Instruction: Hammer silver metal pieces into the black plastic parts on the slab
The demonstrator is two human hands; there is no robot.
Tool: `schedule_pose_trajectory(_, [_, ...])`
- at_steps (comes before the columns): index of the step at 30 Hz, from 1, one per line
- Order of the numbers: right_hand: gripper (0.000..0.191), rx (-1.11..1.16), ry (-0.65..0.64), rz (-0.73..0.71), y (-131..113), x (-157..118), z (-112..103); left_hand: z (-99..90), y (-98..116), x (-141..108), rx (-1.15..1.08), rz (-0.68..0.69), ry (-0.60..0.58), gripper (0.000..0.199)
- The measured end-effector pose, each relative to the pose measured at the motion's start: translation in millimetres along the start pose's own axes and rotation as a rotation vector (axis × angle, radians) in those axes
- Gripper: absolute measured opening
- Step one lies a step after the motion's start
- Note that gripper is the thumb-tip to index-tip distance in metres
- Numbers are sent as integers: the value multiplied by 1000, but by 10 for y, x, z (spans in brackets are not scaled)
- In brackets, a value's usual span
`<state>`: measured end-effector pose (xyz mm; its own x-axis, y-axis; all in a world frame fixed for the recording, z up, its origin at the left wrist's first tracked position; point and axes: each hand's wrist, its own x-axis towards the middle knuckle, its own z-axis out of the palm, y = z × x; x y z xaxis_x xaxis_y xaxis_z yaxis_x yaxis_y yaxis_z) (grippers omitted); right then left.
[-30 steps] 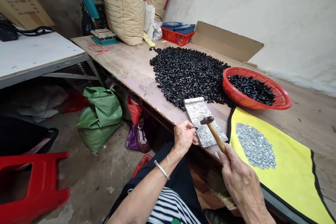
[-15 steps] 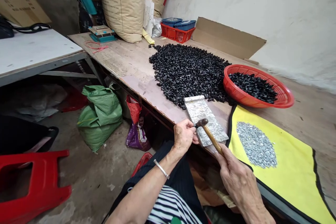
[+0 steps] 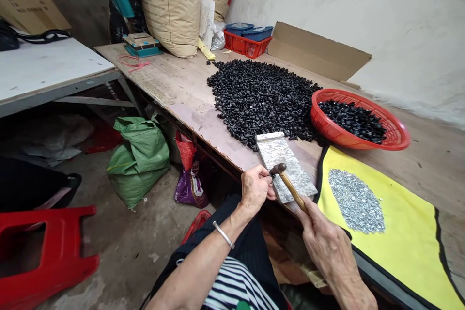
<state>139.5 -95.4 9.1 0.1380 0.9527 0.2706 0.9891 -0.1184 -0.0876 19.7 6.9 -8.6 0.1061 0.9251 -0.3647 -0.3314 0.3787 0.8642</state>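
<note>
My left hand (image 3: 256, 186) is closed in a pinch at the near left edge of a worn, pale block (image 3: 285, 155). Between its fingertips is a small black part, mostly hidden by the fingers and the hammer head. The wooden-handled hammer (image 3: 293, 191) is gripped low on its handle by my right hand (image 3: 325, 232). Its dark head rests over the block, close against the left fingertips. Beyond the block spreads a large heap of small black parts (image 3: 265, 97). On a yellow cloth (image 3: 410, 237) to the right lies a pile of small silvery metal pieces (image 3: 356, 201).
A red plastic basket (image 3: 397, 133) with black parts stands right of the heap. Farther back are a red crate (image 3: 249, 47) with blue boxes, a big paper sack (image 3: 169, 9) and a teal scale (image 3: 141, 48). A green sack (image 3: 140, 160) and red stool (image 3: 47, 252) occupy the floor.
The hammer head has shifted very slightly, staying by the left fingertips. Both hands keep their grips, and the view has moved a little.
</note>
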Motion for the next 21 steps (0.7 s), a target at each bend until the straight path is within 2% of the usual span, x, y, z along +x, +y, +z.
schedule_pose_trajectory(7, [38,2,131,14,-82,16,1,-3,1,3,-4,3,-16,9])
schedule_pose_trajectory(15, [41,145,160,43,-72,-121,-47,-2,35,16,-13,-57,1,10])
schedule_pose_trajectory(21, [43,138,24,134,-102,-145,-17,-9,40,9,-18,-52,-8,9])
